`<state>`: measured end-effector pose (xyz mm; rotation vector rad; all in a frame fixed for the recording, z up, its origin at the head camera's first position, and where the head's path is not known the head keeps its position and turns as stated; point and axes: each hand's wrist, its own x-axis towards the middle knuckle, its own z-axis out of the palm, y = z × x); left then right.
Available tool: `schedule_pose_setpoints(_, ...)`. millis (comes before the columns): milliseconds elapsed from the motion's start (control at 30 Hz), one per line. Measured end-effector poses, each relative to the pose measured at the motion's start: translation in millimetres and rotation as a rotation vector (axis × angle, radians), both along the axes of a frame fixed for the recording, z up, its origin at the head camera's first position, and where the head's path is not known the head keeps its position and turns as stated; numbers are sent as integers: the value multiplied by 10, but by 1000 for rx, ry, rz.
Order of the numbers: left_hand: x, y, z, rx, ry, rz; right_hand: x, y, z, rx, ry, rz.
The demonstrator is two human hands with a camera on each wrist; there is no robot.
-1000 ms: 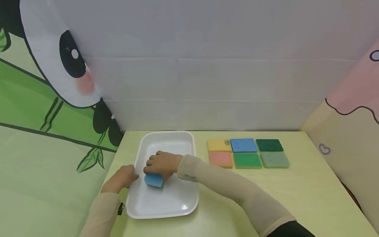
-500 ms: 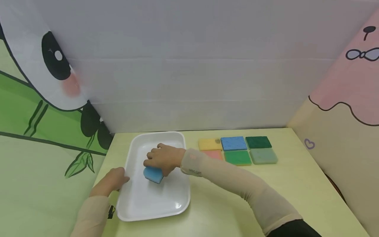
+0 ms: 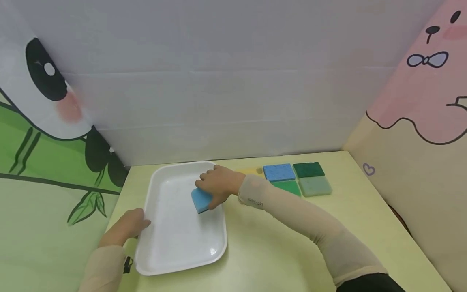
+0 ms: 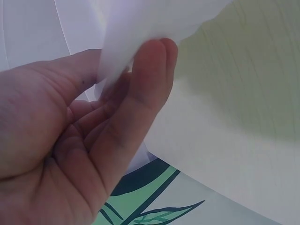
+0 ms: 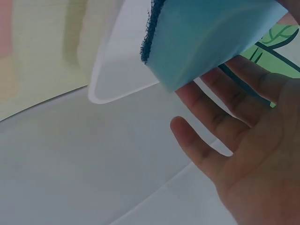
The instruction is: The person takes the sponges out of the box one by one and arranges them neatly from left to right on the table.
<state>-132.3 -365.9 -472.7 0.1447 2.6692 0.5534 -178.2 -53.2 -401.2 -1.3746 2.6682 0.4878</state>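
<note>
My left hand point(image 3: 125, 227) pinches the left rim of a white rectangular tray point(image 3: 171, 247). In the left wrist view the thumb lies on one face of the tray wall point(image 4: 154, 18), the fingers on the other. Over the tray's right side my right hand point(image 3: 220, 184) holds a light blue sponge point(image 3: 200, 200) between thumb and fingers. A dark, rough scouring layer point(image 5: 151, 33) shows along one side of that sponge in the right wrist view. There, the little finger point(image 5: 190, 140) stands apart from it.
Right of the tray, several sponges lie in two rows: yellow point(image 3: 251, 171), blue point(image 3: 279, 172), dark green point(image 3: 308, 169), green point(image 3: 288, 187) and pale green point(image 3: 315, 185). My right forearm point(image 3: 292, 211) crosses the pale yellow table point(image 3: 255, 259). A white wall point(image 3: 219, 101) rises behind.
My right hand has carried the blue sponge from the tray's middle toward its right edge and farther back. The left hand keeps its hold on the rim. The head view has turned rightward.
</note>
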Motion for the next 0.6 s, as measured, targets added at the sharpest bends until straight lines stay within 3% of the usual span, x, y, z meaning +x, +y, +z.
schedule_pose_setpoints(600,-10,18,-9,-47,27,-70,103,827,-158,-32,-10,-187)
